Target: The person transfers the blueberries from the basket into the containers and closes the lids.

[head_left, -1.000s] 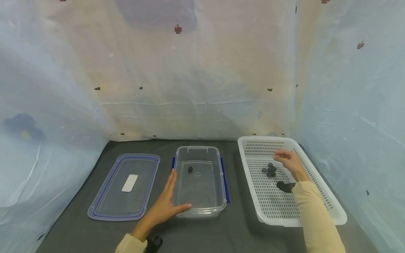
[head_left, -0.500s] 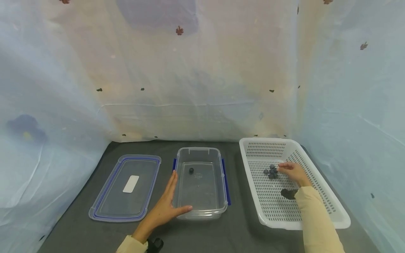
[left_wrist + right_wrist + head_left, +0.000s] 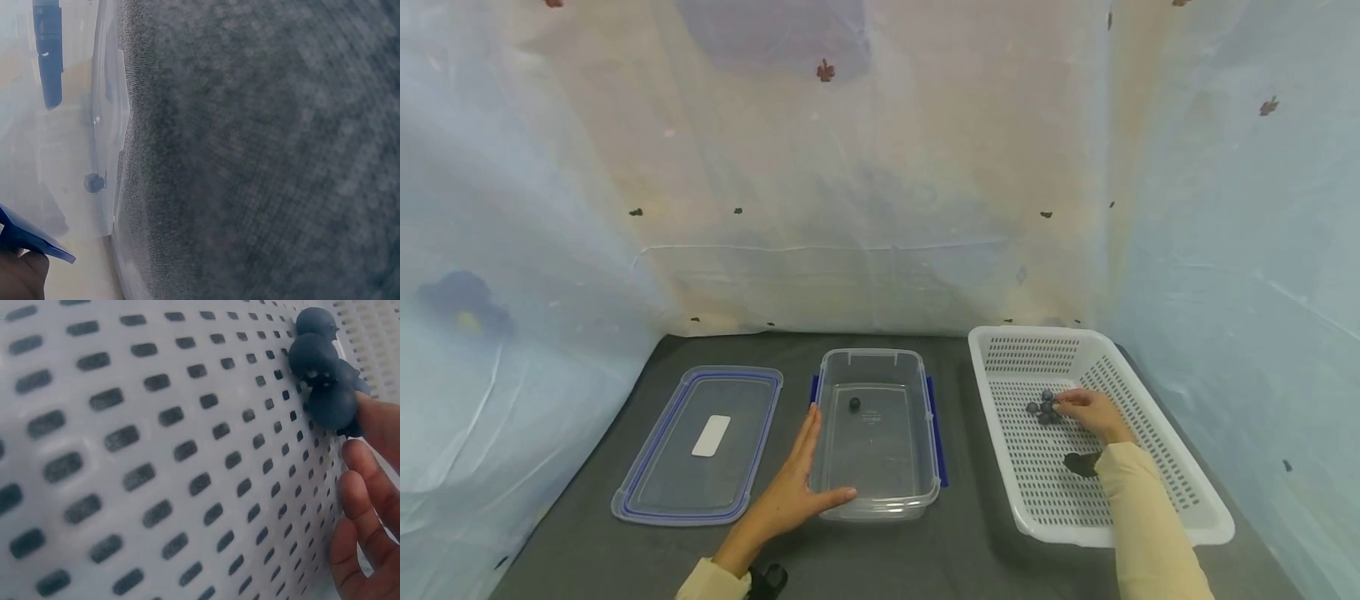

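Observation:
Inside the white perforated basket (image 3: 1000, 467), my right hand (image 3: 1093, 414) is at a small cluster of blueberries (image 3: 1042, 408). Its thumb and forefinger pinch a blueberry (image 3: 354, 429) at the cluster's near edge, mostly hidden by the fingertips and the other berries. My left hand (image 3: 790, 492), fingers straight and thumb spread, rests against the left side and near corner of a clear plastic box (image 3: 880, 475). A single blueberry (image 3: 854, 404) lies inside that box. In the left wrist view, a blue clip flap (image 3: 31, 237) of the box hangs beside the left hand's fingers.
A clear lid (image 3: 677, 475) with a blue seal and a white label (image 3: 711, 436) lies flat left of the box. Dark grey cloth (image 3: 955, 533) covers the table. Patterned pale sheeting (image 3: 865, 250) encloses the back and sides.
My right hand has lowered into the basket, and its fingertips have closed in on the near side of the blueberry cluster. The left hand has stayed against the box.

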A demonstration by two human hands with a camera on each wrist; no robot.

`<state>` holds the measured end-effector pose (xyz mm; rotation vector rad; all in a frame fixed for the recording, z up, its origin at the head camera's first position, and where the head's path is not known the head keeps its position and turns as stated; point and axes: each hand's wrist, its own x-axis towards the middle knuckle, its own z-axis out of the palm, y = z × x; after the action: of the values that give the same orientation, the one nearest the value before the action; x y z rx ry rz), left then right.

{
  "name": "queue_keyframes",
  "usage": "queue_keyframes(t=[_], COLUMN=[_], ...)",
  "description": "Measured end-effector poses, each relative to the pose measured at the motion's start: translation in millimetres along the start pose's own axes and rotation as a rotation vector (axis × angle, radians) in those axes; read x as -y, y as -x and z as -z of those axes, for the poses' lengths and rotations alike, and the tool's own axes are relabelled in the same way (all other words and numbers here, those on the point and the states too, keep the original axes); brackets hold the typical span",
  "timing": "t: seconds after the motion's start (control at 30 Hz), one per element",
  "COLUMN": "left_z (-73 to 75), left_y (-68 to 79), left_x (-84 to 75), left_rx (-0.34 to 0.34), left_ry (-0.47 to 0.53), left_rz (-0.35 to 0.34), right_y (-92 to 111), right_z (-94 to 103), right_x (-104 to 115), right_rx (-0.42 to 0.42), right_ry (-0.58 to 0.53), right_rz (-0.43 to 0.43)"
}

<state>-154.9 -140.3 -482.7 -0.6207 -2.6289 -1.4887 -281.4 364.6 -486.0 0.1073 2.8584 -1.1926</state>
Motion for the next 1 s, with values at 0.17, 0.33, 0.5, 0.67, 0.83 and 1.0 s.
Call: queue_keyframes(t=[0.17,0.33,0.5,0.67,0.83,1.0], left_z=[0.1,-0.1,0.3,0.4,0.2,-0.5], left_y=[0.3,0.9,1.5,1.2,1.2,0.7], left_x=[-0.4,-0.3,0.2,0.9,0.4,2.0], left_rx=[-0.001,-0.004,-0.002,-0.003,0.002,0.006], left_ry=[-0.001,0.005,0.011,0.004,0.013,0.014], left_rz=[0.000,0.005,0.011,0.001,0.007,0.017], right_y=[1,1,1,3,5,4], right_z=[0.2,0.7,0.6,3.4,5.9,9.0], right_x=[1,1,3,10,20,29], right_rx=[-0.003,-0.004,-0.006,-0.029,-0.042,-0.058], right_ry=[0.021,0.009,-0.028,-0.011,-0.045,-0.096], right_rz=[0.005,-0.003,-0.023,0.002,0.026,0.005])
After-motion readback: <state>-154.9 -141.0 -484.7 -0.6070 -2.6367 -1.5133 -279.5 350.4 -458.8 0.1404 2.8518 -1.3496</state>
